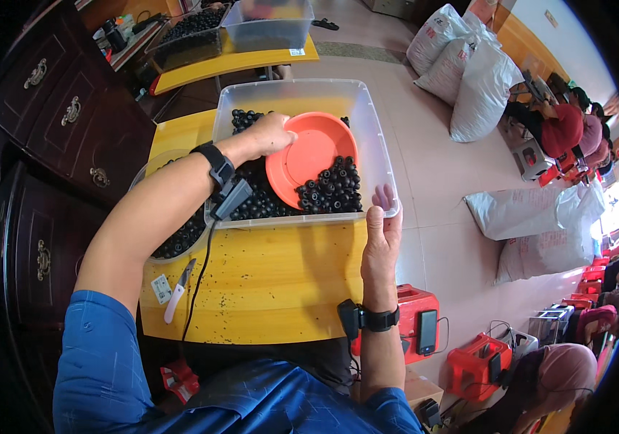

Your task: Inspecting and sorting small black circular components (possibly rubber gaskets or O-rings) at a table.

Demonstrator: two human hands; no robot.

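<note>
My left hand (270, 135) grips the left rim of a shallow orange-red plastic bowl (317, 134), thumb on its inner side. The bowl is tilted inside a clear plastic bin (291, 220), its lower right part among small black round pieces (333, 189), some showing a pale ring. More of these pieces lie under and left of the bowl. My right hand (380, 242) holds the bin's near right corner, thumb outside and fingertips showing through the wall. A black band with a grey device (232, 199) sits at my left wrist, its cable trailing across the table.
The bin stands on a yellow table (266, 289) with dark crumbs on it. A round clear tub (192, 249) of black pieces, a pale-handled knife (176, 300) and a small label (160, 288) lie left. Dark drawers (71, 108) flank the table; white sacks (479, 94) and seated people are right.
</note>
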